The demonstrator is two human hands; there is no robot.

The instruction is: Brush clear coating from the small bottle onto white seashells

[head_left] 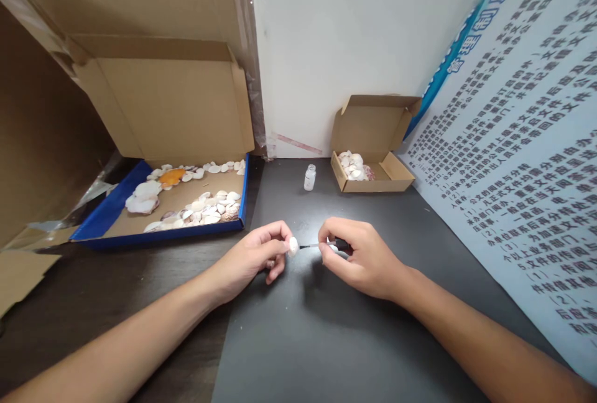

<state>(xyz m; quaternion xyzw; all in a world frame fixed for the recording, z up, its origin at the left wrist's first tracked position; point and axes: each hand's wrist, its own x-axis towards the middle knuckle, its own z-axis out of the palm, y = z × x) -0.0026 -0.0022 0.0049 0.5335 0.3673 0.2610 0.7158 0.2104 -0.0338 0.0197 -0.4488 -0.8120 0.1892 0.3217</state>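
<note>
Between the thumb and fingers of my left hand (265,252) is a small white seashell (293,246), held a little above the dark mat. My right hand (357,254) pinches a thin brush (332,244) with a black cap-like handle, partly hidden by the fingers. The dark brush tip points left and reaches the shell's edge or stops just short of it; I cannot tell which. Beyond the hands stands a small uncapped glass bottle (310,177), upright, with whitish contents.
At the left, an open blue-edged cardboard box (161,238) holds many seashells and an orange one (171,177). A smaller open cardboard box (377,186) with white shells stands at the back right. A white panel (373,30) and a printed poster (522,160) border the dark mat (354,347).
</note>
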